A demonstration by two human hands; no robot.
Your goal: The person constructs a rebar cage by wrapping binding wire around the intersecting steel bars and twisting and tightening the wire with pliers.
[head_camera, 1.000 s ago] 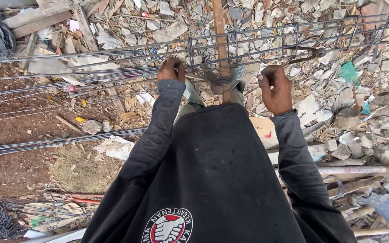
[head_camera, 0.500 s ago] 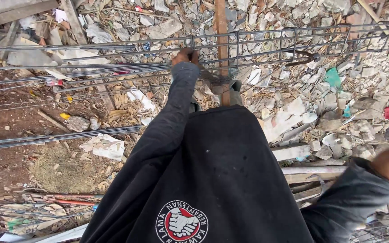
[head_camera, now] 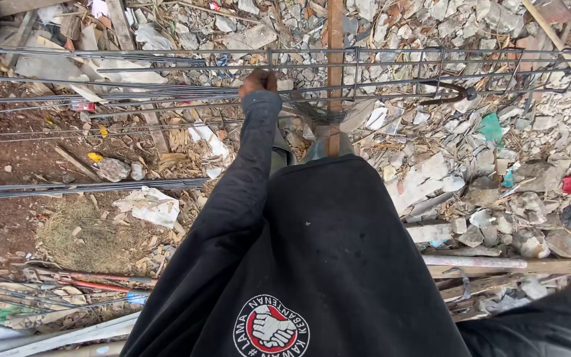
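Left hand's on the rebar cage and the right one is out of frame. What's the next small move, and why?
Probably bring the right hand back onto the bars beside the wooden post. Only the left hand has a grip on the rebar cage. The cage runs long to both sides, so a single grip likely steadies it poorly. The hooked tool hangs free on the bars to the right.

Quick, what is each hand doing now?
Left hand: closed on the rebar cage.
Right hand: out of view; only its black sleeve shows.
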